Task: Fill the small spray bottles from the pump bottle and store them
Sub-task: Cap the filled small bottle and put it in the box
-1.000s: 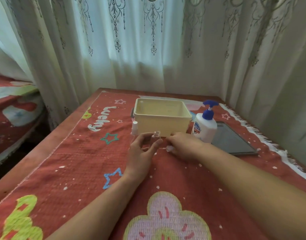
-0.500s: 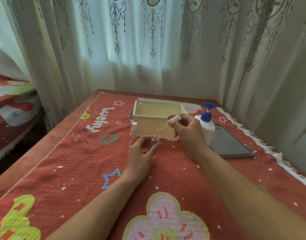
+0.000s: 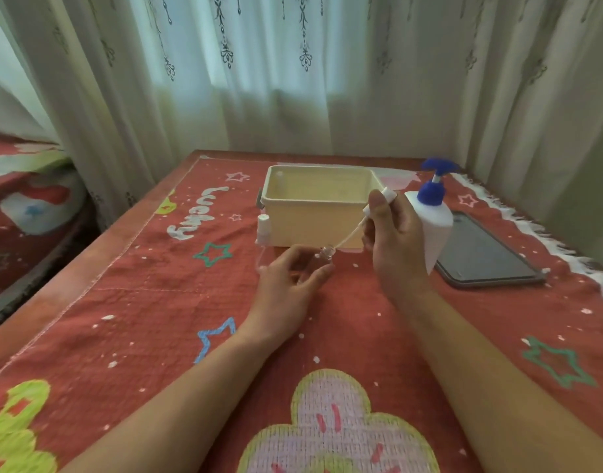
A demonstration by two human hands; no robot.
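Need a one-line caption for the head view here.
Left hand steadies a clear spray bottle while the right hand holds its spray head, dip tube at the neck, before a cream bin.

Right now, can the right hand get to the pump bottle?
Probably yes for reach: the pump bottle stands just behind the right hand, nothing between. But its fingers pinch the cap, so that likely goes down first.

Dark tablet [image 3: 484,254] on red cloth [image 3: 156,319], rt side; curtains [image 3: 293,80] behind.
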